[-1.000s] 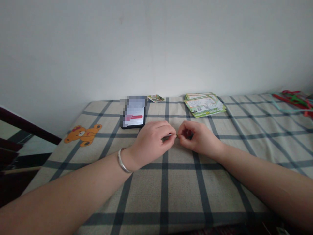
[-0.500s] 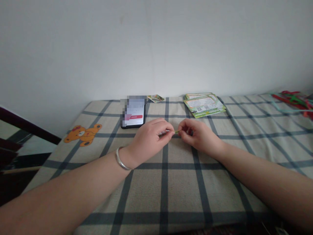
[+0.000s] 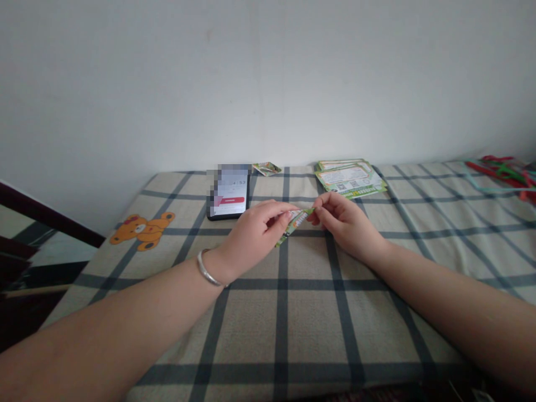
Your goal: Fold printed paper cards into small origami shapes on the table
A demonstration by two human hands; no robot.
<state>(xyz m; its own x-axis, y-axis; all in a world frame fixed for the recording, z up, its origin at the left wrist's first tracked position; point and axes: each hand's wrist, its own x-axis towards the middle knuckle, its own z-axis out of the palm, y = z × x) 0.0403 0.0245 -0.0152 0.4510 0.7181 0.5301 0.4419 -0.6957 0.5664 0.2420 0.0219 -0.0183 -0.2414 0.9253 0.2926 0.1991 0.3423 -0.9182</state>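
Note:
A small folded piece of green-and-white printed paper (image 3: 296, 222) is held above the checked cloth between my two hands. My left hand (image 3: 263, 229), with a silver bangle at the wrist, pinches its left part between thumb and fingers. At the paper's upper right corner, the thumb and fingertips of my right hand (image 3: 341, 220) are pinched together. Part of the paper is hidden behind my left fingers. Beyond my right hand lies a stack of similar printed leaflets (image 3: 352, 178).
A phone (image 3: 230, 192) with a lit, partly blurred screen lies behind my left hand. Beside it sits a small folded paper piece (image 3: 267, 168) near the wall. Red and green strips (image 3: 502, 173) lie at the far right. An orange bear picture (image 3: 142, 230) is on the checked tablecloth (image 3: 247, 335) at left.
The paper, barely visible edge-on before, now shows its printed face between my hands. My right hand has moved slightly up and to the right.

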